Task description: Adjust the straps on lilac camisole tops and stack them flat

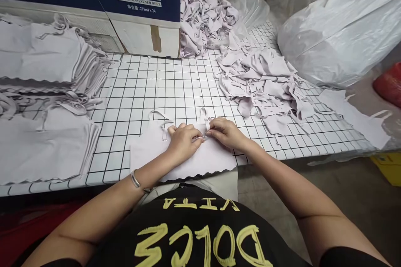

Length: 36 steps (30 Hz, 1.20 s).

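Note:
A pale lilac camisole (200, 160) lies flat at the table's front edge, its scalloped hem toward me and its thin straps at the far side. My left hand (184, 144) rests over its middle, thumb and fingers pinched at the near end of a strap. Close beside it, my right hand (226, 133) pinches the same right-hand strap (206, 125) near the top edge. A small pale thread or strap end shows between the fingertips; its exact form is too small to tell. The left strap (163, 130) lies loose with a small slider on it.
Stacked camisoles (40, 146) lie at the left. A beer carton (140, 12) stands behind. Loose camisoles are heaped (263, 79) at the right, with a taller pile (206, 12) at the back. A white plastic bag (341, 33) bulges at the right. A grid-patterned cloth (156, 79) covers the table.

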Motion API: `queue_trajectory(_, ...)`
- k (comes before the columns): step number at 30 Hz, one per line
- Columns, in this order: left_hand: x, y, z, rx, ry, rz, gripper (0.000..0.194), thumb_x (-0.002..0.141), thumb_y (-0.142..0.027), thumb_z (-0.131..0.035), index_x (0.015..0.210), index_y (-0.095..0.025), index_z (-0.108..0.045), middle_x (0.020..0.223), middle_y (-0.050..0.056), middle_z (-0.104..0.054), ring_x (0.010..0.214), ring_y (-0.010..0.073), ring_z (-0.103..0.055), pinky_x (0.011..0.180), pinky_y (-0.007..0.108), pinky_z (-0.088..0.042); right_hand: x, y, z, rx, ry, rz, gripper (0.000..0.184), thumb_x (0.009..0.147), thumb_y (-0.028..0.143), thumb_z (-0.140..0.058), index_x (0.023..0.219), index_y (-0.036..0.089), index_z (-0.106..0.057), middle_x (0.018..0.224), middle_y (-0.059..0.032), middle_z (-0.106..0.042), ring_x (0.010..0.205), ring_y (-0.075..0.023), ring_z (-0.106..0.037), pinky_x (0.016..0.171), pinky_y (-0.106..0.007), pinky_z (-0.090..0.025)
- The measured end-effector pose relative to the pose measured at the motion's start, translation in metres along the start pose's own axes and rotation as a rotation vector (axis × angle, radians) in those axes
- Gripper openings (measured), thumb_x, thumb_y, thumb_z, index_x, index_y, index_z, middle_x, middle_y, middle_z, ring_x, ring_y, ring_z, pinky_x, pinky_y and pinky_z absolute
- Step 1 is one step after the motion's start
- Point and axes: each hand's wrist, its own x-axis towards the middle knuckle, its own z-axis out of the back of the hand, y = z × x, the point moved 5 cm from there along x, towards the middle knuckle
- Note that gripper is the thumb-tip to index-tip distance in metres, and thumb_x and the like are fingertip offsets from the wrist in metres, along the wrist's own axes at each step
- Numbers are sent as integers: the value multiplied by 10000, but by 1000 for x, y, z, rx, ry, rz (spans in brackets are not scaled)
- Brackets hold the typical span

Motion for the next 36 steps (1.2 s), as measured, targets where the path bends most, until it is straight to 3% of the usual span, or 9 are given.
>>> queue_trajectory(6,-1,-1,0,-33,12,11,140,855,-322,-641,771,-231,-706,868,6,-675,933,217,-516,837,429,-221,-5,-2,-4,-31,2,51,127,878,96,-610,800,196,-594,742,4,-572,754,-186,-527,766,-314,-398)
queue_trajectory(27,0,-3,-1,-54,25,-5,151,833,-299,-650,724,-196,-654,858,1,-691,935,210,-525,853,422,-218,-11,-1,-10,14,-6,4,113,889,162,-566,793,200,-614,748,-24,-572,760,-206,-517,737,-335,-416)
queue_trajectory(36,2,-2,-3,-66,65,15,161,840,-268,-610,705,-181,-627,830,7,-669,921,211,-529,839,422,-232,-13,6,-18,-14,-118,82,132,892,182,-545,763,212,-545,717,-27,-551,743,-220,-503,734,-354,-410)
